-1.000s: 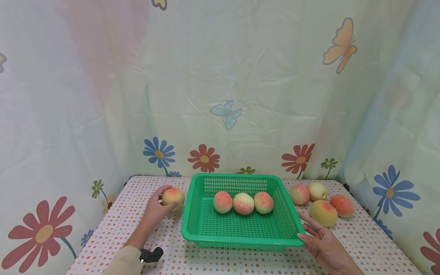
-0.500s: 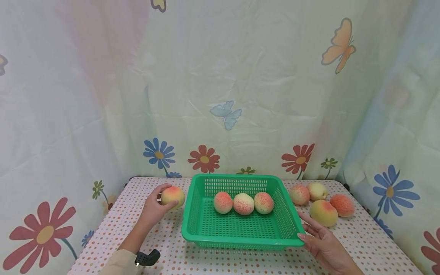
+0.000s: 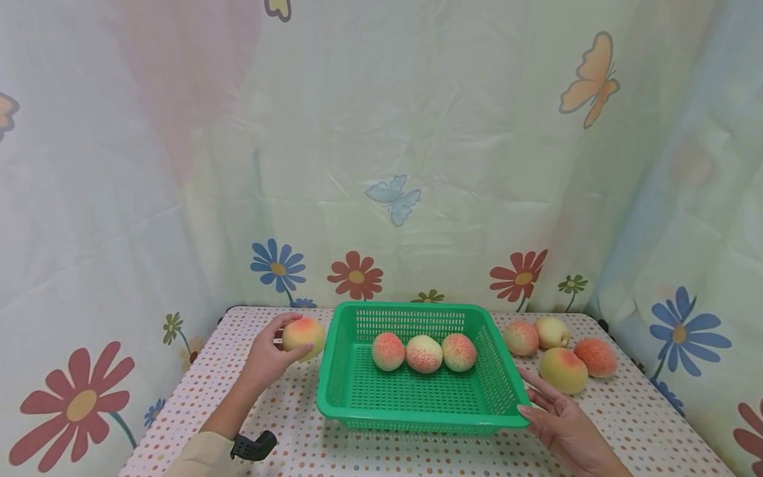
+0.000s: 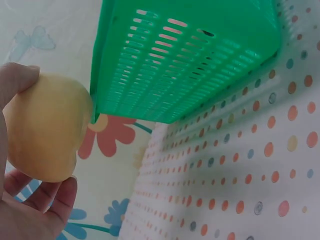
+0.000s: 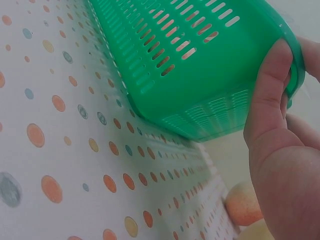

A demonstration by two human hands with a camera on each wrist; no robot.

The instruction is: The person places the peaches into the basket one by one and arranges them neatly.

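My left hand [image 3: 269, 358] holds a yellow-pink peach [image 3: 304, 334] just off the dotted tablecloth, close to the left wall of the green plastic basket [image 3: 411, 417]. In the left wrist view the peach [image 4: 45, 135] sits between thumb and fingers, almost touching the basket's corner [image 4: 185, 55]. Three speckled peaches [image 3: 424, 353] lie in a row inside the basket. My right hand [image 3: 548, 407] rests against the basket's front right corner with fingers straight. Its thumb [image 5: 267, 95] presses the rim.
Several more peaches [image 3: 563, 370] lie on the table right of the basket. A flowered curtain [image 3: 381, 165] closes off the back and both sides. The dotted tablecloth [image 3: 286, 424] shows in front of and left of the basket.
My left hand has raised the peach a little and brought it slightly nearer the basket's left wall. The right hand and the basket have stayed put.
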